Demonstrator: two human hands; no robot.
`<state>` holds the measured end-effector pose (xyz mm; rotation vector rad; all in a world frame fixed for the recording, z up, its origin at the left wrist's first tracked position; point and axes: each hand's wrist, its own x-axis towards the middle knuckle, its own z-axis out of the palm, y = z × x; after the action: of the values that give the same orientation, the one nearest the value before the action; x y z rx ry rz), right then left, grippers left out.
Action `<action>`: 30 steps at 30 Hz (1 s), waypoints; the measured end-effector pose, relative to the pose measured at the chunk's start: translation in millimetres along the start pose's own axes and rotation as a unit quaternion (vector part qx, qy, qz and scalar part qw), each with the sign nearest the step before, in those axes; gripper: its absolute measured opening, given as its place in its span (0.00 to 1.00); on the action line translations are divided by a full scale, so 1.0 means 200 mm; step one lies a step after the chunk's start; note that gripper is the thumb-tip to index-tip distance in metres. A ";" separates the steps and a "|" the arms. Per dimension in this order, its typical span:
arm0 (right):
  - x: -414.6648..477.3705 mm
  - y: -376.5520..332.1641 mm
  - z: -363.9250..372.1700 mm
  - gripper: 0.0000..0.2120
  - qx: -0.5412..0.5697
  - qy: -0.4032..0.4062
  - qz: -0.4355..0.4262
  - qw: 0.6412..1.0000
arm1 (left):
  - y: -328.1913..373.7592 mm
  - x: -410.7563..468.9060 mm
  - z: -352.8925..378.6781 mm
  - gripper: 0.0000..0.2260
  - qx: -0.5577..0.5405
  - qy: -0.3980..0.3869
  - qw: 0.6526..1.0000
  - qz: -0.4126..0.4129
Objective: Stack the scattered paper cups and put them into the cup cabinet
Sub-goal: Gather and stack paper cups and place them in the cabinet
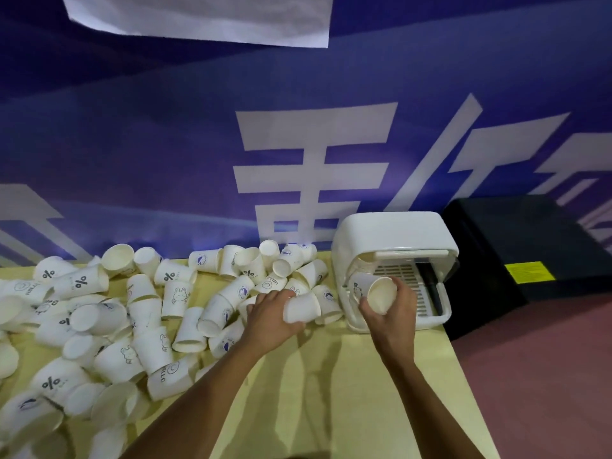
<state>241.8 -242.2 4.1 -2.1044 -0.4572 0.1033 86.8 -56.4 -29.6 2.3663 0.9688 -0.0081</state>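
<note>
Hands first, since that's where the action is in the head view. The left hand (270, 313) is curled round a plain white paper cup (303, 308), thumb underneath and fingers over the top. It grips the cup on its side at the right edge of the pile. Can't really tell which end of that cup faces where, as the hand covers a good part of it.

The right hand (392, 309) has its fingers wrapped round a second cup (374, 291). That one is tilted, with its open mouth facing back toward the camera and its base pointing into the cup cabinet (394, 233). It sits right at the cabinet's open front, just above the front lip of the tray.

The cabinet is a white rounded box at the far right corner of the yellowish table (331, 376), with a slatted floor and a dark bar inside. There are some pale rims inside on its left, probably cups, but it's too cramped to be sure.

The scattered cups (116, 326) cover the left half of the table. Most are lying on their sides and some are upside down, with "%" marks, bunnies and "HELLO" prints on them. The pile runs right up to the left hand, and a few cups lie touching the cabinet's left side.

Behind it all is a blue banner (165, 144) with big white characters. A black box (530, 246) with a yellow label sits just beside the cabinet, on its right.
</note>
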 end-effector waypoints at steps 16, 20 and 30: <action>0.15 0.13 0.05 0.38 -0.172 -0.100 -0.005 0.980 | 0.05 0.00 -0.04 0.29 -0.097 -0.002 0.995 -0.025; 0.16 0.15 0.08 0.37 -0.212 -0.122 0.004 0.969 | 0.06 -0.02 -0.05 0.29 -0.129 -0.011 0.991 -0.023; 0.17 0.19 0.09 0.37 -0.235 -0.175 -0.052 0.955 | 0.12 -0.01 -0.07 0.26 -0.162 -0.019 0.986 -0.044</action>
<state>279.9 -232.9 -34.3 -2.5314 -0.8734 0.3397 98.7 -65.2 -5.6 2.0192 0.9749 0.0667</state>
